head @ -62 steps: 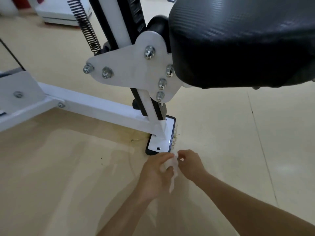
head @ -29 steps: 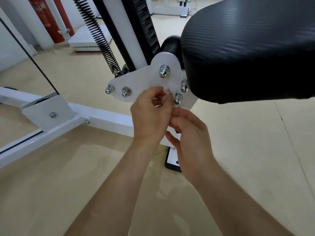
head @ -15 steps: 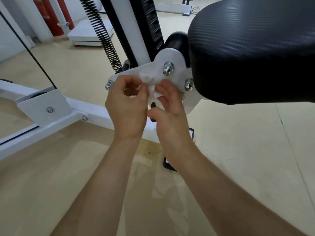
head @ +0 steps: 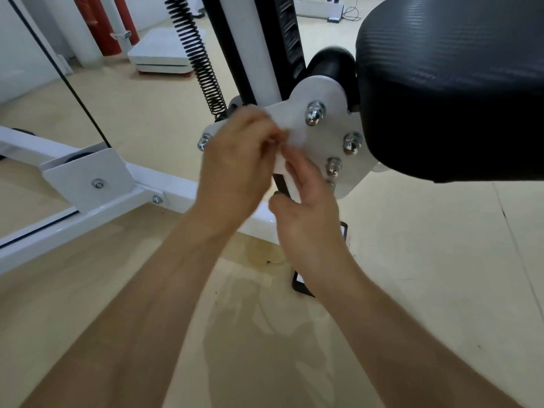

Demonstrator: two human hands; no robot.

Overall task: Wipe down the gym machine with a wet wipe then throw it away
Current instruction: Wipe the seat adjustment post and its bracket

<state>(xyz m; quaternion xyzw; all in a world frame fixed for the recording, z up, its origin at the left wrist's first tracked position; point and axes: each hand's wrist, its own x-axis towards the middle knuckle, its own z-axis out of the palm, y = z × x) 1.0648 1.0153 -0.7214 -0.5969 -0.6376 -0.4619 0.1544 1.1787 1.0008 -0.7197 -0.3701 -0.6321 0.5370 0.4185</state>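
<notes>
Right hand (head: 306,213) dropped below left hand (head: 238,163), fingers of both pinching wet wipe (head: 281,165)

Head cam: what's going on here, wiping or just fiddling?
A person is working at the gym machine with two bare hands. The left hand and right hand pinch a small white wet wipe between them, right in front of the white bolted bracket plate beside the black seat pad. The hands are blurred, so I can't tell whether the wipe touches the plate. It has not been thrown away yet.
</notes>
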